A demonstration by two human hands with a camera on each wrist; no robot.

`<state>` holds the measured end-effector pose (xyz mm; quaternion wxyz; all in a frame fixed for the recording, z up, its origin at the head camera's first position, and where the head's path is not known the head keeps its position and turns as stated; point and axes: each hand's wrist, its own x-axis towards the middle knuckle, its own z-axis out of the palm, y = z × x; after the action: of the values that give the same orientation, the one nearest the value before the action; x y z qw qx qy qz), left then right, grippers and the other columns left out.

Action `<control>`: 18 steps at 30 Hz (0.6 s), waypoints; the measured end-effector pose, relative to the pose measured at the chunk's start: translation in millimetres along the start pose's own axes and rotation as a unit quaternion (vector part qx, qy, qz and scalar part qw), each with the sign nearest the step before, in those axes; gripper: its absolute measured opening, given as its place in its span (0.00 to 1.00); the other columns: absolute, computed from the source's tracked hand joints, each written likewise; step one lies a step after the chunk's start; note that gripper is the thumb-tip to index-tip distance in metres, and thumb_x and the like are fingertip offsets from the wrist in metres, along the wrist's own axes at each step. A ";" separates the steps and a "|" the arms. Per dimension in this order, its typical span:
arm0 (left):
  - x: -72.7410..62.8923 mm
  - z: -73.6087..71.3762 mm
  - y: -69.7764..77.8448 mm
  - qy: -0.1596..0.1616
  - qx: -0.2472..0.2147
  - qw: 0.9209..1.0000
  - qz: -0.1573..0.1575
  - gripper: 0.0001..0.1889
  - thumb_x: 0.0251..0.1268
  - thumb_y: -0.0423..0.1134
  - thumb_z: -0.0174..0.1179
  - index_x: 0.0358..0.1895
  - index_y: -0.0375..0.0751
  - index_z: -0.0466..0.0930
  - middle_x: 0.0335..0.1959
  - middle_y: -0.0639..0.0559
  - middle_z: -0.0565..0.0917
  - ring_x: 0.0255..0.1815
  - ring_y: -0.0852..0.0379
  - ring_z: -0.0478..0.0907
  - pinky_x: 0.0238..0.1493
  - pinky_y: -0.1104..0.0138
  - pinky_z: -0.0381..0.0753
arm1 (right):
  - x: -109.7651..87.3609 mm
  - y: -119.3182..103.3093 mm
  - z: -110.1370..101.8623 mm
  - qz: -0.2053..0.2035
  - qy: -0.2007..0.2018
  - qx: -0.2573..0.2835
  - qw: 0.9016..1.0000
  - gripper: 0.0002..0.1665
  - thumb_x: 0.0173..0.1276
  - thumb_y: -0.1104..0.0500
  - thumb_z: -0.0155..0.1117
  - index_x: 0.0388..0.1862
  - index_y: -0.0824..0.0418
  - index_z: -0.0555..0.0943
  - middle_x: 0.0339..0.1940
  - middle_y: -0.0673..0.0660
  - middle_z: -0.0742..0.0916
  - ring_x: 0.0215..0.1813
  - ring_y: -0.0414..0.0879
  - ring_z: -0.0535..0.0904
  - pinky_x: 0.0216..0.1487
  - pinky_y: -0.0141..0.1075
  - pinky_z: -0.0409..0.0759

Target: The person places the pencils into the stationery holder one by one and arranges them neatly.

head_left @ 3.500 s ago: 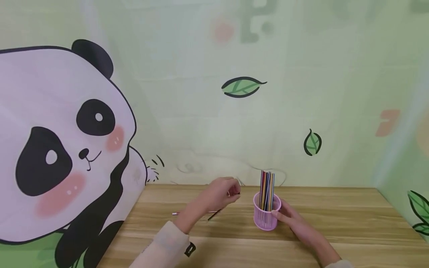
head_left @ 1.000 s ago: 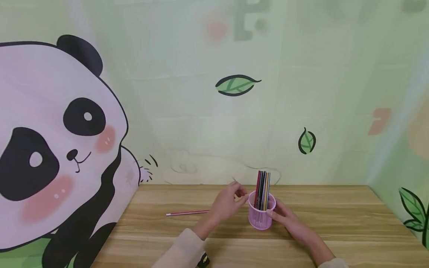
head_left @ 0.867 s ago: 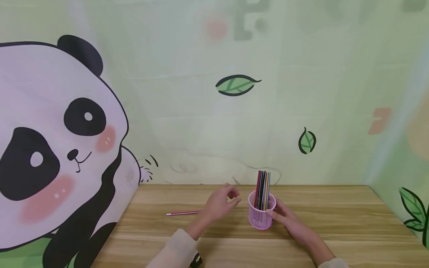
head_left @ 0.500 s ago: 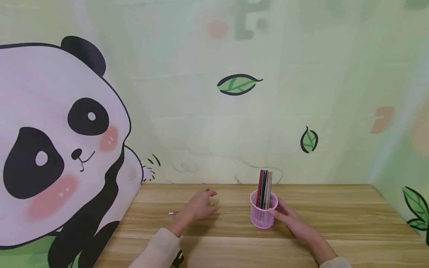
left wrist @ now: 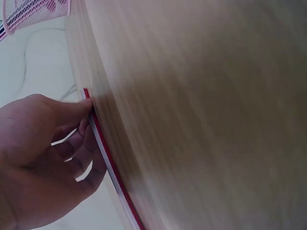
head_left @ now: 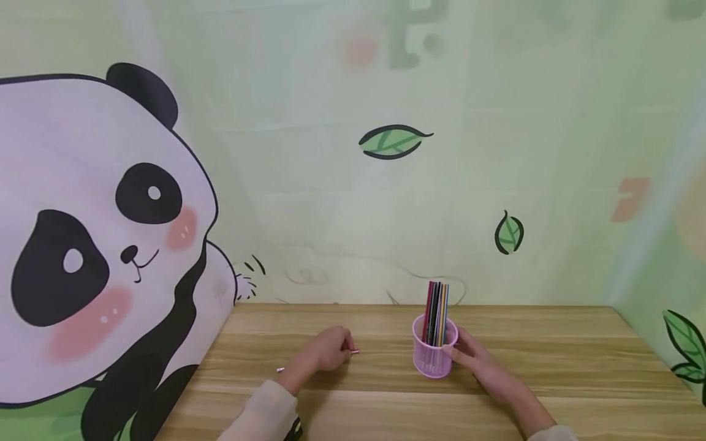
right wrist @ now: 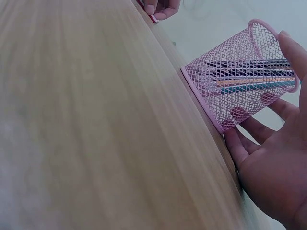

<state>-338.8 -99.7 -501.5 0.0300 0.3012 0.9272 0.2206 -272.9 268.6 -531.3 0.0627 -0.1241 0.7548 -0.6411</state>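
My left hand (head_left: pixel 329 349) pinches a red-and-white striped pencil (left wrist: pixel 114 173) between thumb and fingers, low over the tabletop. In the head view, the hand covers most of this pencil; its white eraser end shows left of the wrist and its other end just past the fingertips. A pink mesh pen holder (head_left: pixel 432 362) stands upright to the right. Several coloured pencils (head_left: pixel 435 312) lean in it, their ends rising above the rim. My right hand (head_left: pixel 488 370) holds the holder from its right side, thumb at the near rim and fingers around the far side.
The wooden table (head_left: pixel 386 407) runs back to a pale green backdrop (head_left: pixel 309 184) printed with leaves. A large printed panda (head_left: pixel 154 257) covers the left side panel. A black-and-yellow band (head_left: pixel 295 429) shows under the left cuff.
My left hand has left the pen holder's side, moved left empty, and taken hold of the red pencil on the table, shifting its eraser end nearer. The right hand stays on the holder.
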 end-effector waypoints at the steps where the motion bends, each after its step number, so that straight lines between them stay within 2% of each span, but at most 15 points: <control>1: -0.7 -0.1 2.0 -0.004 0.013 1.000 -0.002 0.05 0.67 0.26 0.66 0.35 0.39 0.83 0.29 0.55 0.79 0.29 0.61 0.72 0.35 0.66 0.77 | 0.1 0.1 0.6 0.000 0.000 0.001 1.000 0.45 0.82 0.51 0.60 0.88 0.61 0.52 0.84 0.71 0.63 0.84 0.69 0.53 0.81 0.65 0.46; 4: -2.1 1.3 3.7 -0.007 0.044 0.999 -0.005 0.06 0.68 0.26 0.65 0.36 0.41 0.81 0.32 0.55 0.77 0.33 0.60 0.72 0.39 0.64 0.78 | 0.3 -0.8 1.5 0.000 -0.003 0.001 1.000 0.44 0.82 0.51 0.59 0.88 0.61 0.52 0.84 0.71 0.63 0.84 0.69 0.53 0.81 0.65 0.46; 7: -0.3 0.2 6.0 0.003 0.040 0.999 0.002 0.04 0.73 0.29 0.64 0.38 0.40 0.80 0.34 0.54 0.78 0.34 0.59 0.74 0.41 0.63 0.79 | 0.3 -2.9 1.2 -0.002 -0.005 -0.002 1.000 0.44 0.83 0.51 0.59 0.88 0.61 0.52 0.84 0.71 0.62 0.84 0.69 0.52 0.81 0.66 0.45; 10: 5.0 -3.2 11.5 0.026 0.028 0.999 0.012 0.03 0.77 0.33 0.63 0.42 0.42 0.79 0.36 0.54 0.79 0.35 0.60 0.74 0.41 0.64 0.80 | 0.5 -4.6 0.2 -0.004 -0.006 -0.004 1.000 0.45 0.83 0.51 0.59 0.88 0.60 0.51 0.85 0.70 0.61 0.85 0.69 0.51 0.80 0.66 0.44; 14: 12.9 -13.9 31.1 0.065 0.032 0.997 0.036 0.04 0.77 0.34 0.64 0.46 0.46 0.80 0.40 0.57 0.81 0.39 0.63 0.78 0.43 0.66 0.83 | 0.9 -4.0 -0.8 -0.006 -0.008 -0.007 1.000 0.44 0.83 0.51 0.59 0.88 0.60 0.51 0.85 0.70 0.60 0.85 0.68 0.50 0.81 0.65 0.44; 18: 18.2 -30.0 59.3 0.118 0.023 0.988 0.101 0.05 0.77 0.34 0.65 0.49 0.46 0.81 0.42 0.58 0.81 0.44 0.63 0.81 0.46 0.68 0.84 | 0.4 -2.1 -0.2 -0.005 -0.006 -0.012 1.000 0.44 0.83 0.51 0.58 0.88 0.61 0.51 0.85 0.70 0.61 0.85 0.67 0.51 0.81 0.63 0.45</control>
<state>-326.9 -58.3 -447.7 -0.1088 0.3661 0.8938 0.2351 -273.1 268.5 -529.2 0.0623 -0.1325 0.7611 -0.6319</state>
